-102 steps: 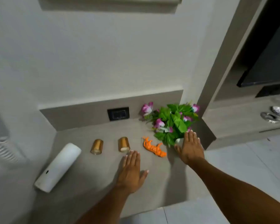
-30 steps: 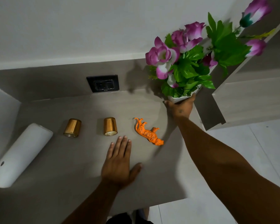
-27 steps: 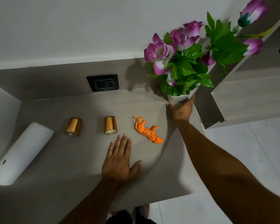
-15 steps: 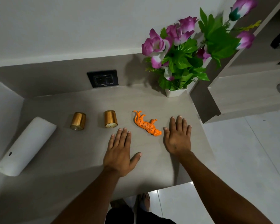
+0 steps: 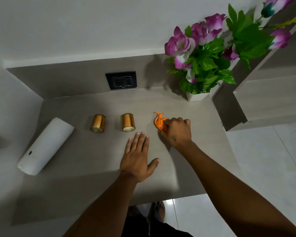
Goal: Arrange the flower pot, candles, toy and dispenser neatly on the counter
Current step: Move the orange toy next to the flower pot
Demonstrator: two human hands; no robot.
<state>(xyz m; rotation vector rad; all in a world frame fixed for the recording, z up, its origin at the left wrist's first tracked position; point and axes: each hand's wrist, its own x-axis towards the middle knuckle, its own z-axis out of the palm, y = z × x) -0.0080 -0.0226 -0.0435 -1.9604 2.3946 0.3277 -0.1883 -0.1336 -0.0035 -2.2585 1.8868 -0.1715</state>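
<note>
The flower pot [image 5: 197,96], white with pink flowers and green leaves, stands upright in the counter's back right corner. Two gold candles [image 5: 97,123] [image 5: 128,122] lie on their sides mid-counter. A white cylindrical dispenser [image 5: 45,146] lies on its side at the left. The orange toy tiger [image 5: 159,120] lies right of the candles; my right hand [image 5: 176,132] is curled over it with fingers closed on its body, hiding its rear half. My left hand [image 5: 137,156] rests flat and open on the counter in front of the candles.
The grey counter [image 5: 92,177] is boxed in by a wall at the back and left, with a black wall socket [image 5: 121,80] on the back panel. A wooden shelf unit [image 5: 270,96] rises on the right. White floor tiles and my feet show below the front edge.
My right hand stood the flower pot upright in the back right corner, let it go, came back to the counter and now closes on the orange toy. My left hand stayed flat.
</note>
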